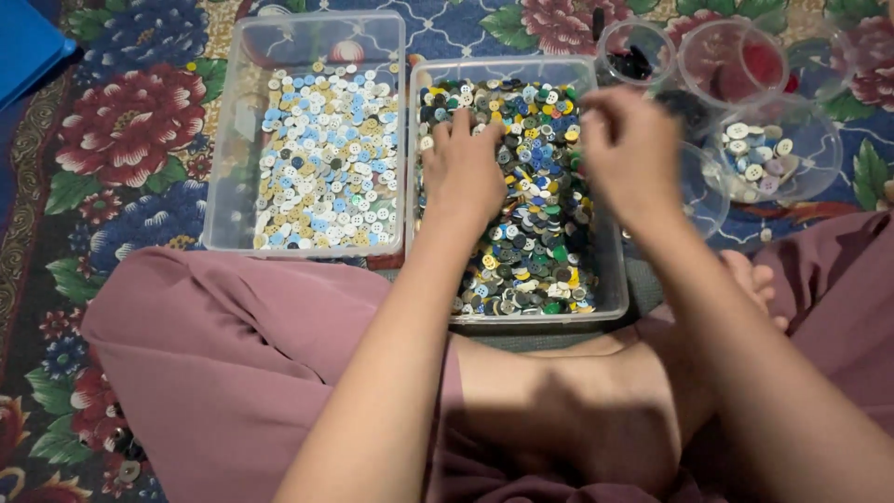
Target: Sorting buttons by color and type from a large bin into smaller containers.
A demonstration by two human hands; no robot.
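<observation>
Both hands over the bin of mixed buttons, on the flowered rug.

I see the left hand (463,170) resting palm-down, fingers spread, on the dark mixed buttons (535,233) inside the right-hand clear bin (610,279), gripping nothing. The right hand (631,154) hovers at that bin's far right edge with fingers curled together (whether it pinches a button I cannot tell). A second clear bin (219,186) of pale buttons touches its left side; round clear cups (731,61) sit just beyond its far right corner.
</observation>
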